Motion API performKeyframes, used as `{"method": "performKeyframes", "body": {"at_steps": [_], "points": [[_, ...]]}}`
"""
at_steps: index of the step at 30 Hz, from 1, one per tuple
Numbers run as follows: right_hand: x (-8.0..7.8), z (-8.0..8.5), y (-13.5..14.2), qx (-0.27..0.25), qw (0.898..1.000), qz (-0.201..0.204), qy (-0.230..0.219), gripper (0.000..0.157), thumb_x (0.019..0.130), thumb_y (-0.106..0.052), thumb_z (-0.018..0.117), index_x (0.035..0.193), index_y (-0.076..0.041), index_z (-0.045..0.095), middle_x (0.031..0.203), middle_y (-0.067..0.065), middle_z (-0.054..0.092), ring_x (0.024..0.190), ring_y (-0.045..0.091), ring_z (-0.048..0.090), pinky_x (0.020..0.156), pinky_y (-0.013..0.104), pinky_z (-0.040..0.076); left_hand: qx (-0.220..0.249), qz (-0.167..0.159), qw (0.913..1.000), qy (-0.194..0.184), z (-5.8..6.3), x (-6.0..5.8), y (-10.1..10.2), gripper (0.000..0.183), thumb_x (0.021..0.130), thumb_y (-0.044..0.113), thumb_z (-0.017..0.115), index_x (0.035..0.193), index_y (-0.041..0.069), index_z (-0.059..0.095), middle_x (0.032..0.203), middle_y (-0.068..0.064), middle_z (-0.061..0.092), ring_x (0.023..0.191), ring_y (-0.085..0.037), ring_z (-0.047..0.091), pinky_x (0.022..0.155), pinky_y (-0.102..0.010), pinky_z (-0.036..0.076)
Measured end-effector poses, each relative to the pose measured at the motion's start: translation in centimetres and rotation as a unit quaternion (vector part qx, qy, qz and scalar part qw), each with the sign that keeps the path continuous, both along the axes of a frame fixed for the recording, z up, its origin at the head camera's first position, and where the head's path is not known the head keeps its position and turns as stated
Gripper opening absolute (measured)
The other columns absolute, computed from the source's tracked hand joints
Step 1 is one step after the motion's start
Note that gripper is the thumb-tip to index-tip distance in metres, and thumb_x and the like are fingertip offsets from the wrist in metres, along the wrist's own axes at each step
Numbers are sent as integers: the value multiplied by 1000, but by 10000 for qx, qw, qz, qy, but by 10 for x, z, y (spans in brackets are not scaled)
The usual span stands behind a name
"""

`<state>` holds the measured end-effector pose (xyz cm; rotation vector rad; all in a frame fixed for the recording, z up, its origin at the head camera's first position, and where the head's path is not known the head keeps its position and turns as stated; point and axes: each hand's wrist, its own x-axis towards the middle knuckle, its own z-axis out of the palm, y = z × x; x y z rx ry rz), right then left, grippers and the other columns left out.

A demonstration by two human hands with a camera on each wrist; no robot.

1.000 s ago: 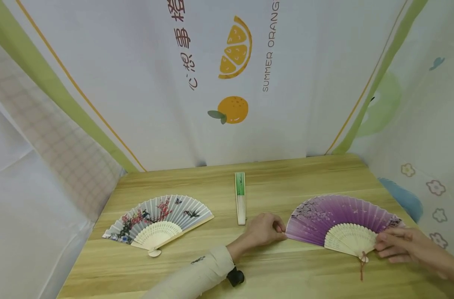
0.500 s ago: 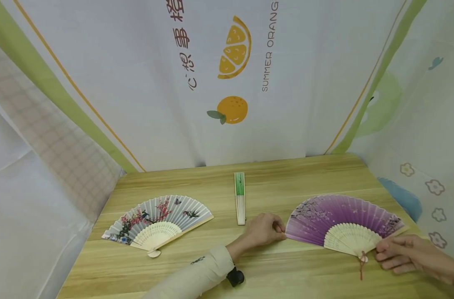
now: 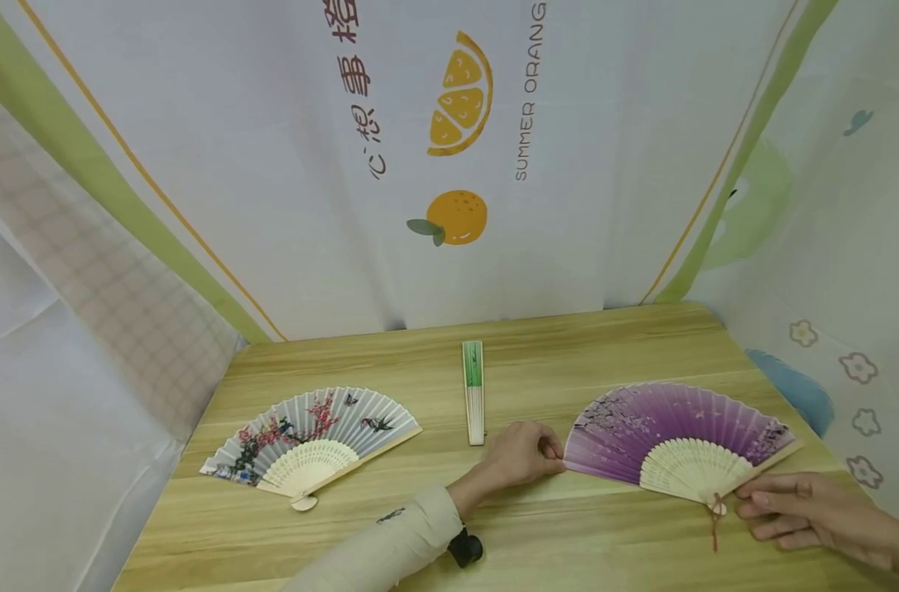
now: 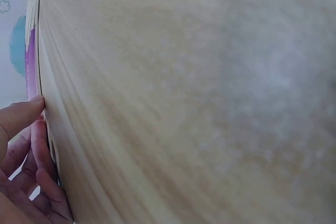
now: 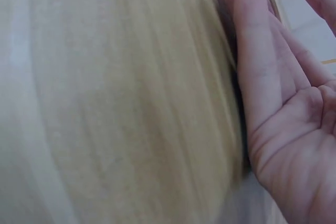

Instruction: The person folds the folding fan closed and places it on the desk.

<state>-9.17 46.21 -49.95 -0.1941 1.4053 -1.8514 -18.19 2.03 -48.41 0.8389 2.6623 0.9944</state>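
Printed cloth [image 3: 271,164] hangs behind and to the sides; bench [image 3: 604,551] in front of it bears three fans lying well apart, likely so that none overlaps another. Purple fan [image 3: 664,419]: right part of bench, unfolded, arc away from the person, pivot [image 3: 720,510] toward the person; laid so, probably, to bring both outer ends within easy reach. White fan [image 3: 338,432]: left part of bench, unfolded, arc likewise away; touched by neither grip; placement roughly mirrors the purple one. Left grip [image 3: 521,456]: pinching purple fan at its left outer corner; left wrist view shows thumb [image 4: 21,116] against fan's edge; judged an anchor for that end, keeping the folds spread. Right grip [image 3: 800,508]: fingers extended and relaxed, no pinch seen; fingertips at or just beside purple fan's right stick [image 3: 766,469], contact cannot be told; perhaps placed there to steady that end. Purple fan thus lies between the grips, its left corner inside the left one. Green fan [image 3: 474,395]: folded, lengthwise, mid-bench, just beyond left grip. Tassel [image 3: 714,530]: red, trails from pivot toward the person; nearer right grip than left.
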Motion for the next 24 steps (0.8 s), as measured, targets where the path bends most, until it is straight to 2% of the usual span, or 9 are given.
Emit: {"method": "performKeyframes", "body": {"at_steps": [10,20,24], "points": [[0,-3,-1,-556,9977,2,-398,44,113,-3,25,135,-3,63,132,22,61,118,36,61,94,45,51,-57,19,10000,4,-1,-1,0,12,84,22,86,84,21,74,70,23,58,65,5,51,59,-18,41],[-1,-4,-5,-631,9967,1,-512,43,112,-3,27,136,-5,63,136,16,61,121,32,60,95,42,51,-124,19,9999,118,-2,-2,1,11,84,21,85,83,22,74,70,22,58,63,3,50,57,-19,41],[-1,-4,-6,-596,9966,-125,-560,43,113,-4,27,134,-6,65,134,15,62,120,31,61,94,41,52,-133,24,9998,130,-1,-1,1,11,84,21,85,83,22,74,69,22,58,63,3,50,57,-19,41]]}}
